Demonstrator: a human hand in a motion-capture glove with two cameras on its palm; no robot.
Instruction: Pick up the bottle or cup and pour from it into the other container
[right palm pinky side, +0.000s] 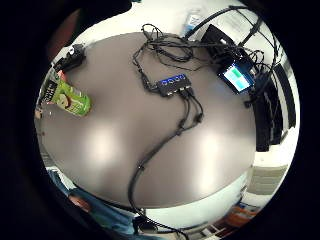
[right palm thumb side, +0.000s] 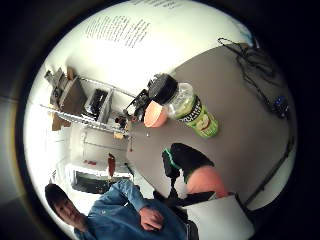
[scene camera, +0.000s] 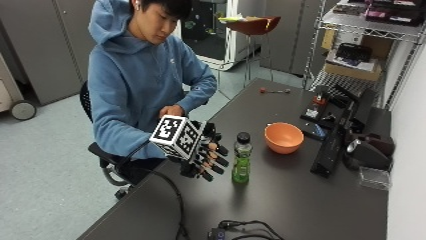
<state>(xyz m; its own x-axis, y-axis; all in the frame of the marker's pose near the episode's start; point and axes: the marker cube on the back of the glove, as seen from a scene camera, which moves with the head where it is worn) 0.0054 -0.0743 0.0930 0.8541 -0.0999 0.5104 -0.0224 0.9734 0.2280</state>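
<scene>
1. Right hand (scene camera: 203, 157): gloved, hovering over the bench (scene camera: 286, 200), fingers (scene camera: 216, 162) apart and straight, holding nothing.
2. Bottle (scene camera: 241, 159): upright on the bench just beyond the fingertips, not touched; black cap on, green drink and green label. It also shows in the thumb-side palm view (right palm thumb side: 192, 112) and, lying off to one side, in the little-finger-side palm view (right palm pinky side: 70, 98).
3. Bowl (scene camera: 284, 137): orange, open side up, on the bench past the bottle from the fingers, near it but apart.
4. Step in hand, as we judge it: reaching to grasp the bottle. We would bring the fingers round the labelled middle, thumb opposite, and keep the bottle upright while closing.
5. Caution: the cap appears still on, so we expect it must come off before anything pours. The other hand, bare, sits just behind the glove.
6. Also present: cables and a small hub (right palm pinky side: 172, 85) on the bench, on the side of the fingers away from the bowl.
</scene>
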